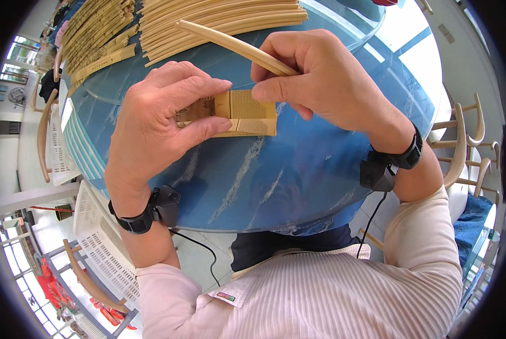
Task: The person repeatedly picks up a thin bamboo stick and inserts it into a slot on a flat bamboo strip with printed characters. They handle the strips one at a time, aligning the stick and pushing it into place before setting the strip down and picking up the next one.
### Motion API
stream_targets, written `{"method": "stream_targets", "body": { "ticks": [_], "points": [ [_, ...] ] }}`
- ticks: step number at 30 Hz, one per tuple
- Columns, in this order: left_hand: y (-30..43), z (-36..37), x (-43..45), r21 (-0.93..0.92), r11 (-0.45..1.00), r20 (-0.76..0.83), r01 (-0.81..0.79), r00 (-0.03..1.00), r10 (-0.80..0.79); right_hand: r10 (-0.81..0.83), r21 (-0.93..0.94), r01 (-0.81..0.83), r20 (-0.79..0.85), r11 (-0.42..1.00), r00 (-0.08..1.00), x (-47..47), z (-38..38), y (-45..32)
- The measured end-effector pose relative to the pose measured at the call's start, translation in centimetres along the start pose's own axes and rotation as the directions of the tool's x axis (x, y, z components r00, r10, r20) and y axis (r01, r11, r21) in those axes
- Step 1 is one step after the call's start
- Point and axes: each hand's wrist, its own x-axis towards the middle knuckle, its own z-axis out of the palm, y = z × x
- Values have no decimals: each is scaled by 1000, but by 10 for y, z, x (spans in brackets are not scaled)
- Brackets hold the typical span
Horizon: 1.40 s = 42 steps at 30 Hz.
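Note:
My right hand [308, 80] holds a pair of pale wooden chopsticks [232, 42], their tips pointing up and to the left. Under both hands a flat, printed, yellowish paper chopstick sleeve [253, 106] lies on the blue marbled table. My left hand [164, 114] is at its left part, thumb and index finger at the sleeve's edges; the other fingers are curled, and part of the sleeve is hidden by this hand. My right thumb reaches over the sleeve's upper right. Beyond my hands lies a wide row of bare wooden chopsticks [210, 21].
At the far left is a pile of printed, sleeved chopsticks [96, 38], beside the bare ones. A round glass turntable [359, 25] bears both. White perforated plastic baskets [104, 250] stand left of the table [244, 186]. Wooden chairs [460, 144] are at the right. Cables hang from both wrist devices.

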Motion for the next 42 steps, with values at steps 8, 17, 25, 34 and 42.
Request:
{"method": "stream_targets", "body": {
  "ticks": [8, 17, 25, 34, 42],
  "points": [
    [8, 8, 2, -284, 939, -422, -191, 905, 56, -108, 65, 129, -264, 989, 959, 0, -7, -9],
    [28, 48, 12, -916, 319, 109, 243, 917, -384, -177, 177, 238, -303, 955, 936, -9, -4, -10],
    [20, 41, 7, -771, 560, -561, -304, 741, -369, -382, 5, 401, -294, 916, 876, -11, 3, -6],
    [10, 34, 0, -618, 597, -739, -512, 637, -219, -651, -362, 549, -287, 753, 703, -9, -2, -11],
    [5, 35, -6, -590, 640, -742, -492, 642, -190, -621, -255, 566, -319, 784, 716, -7, -1, -4]
  ]
}}
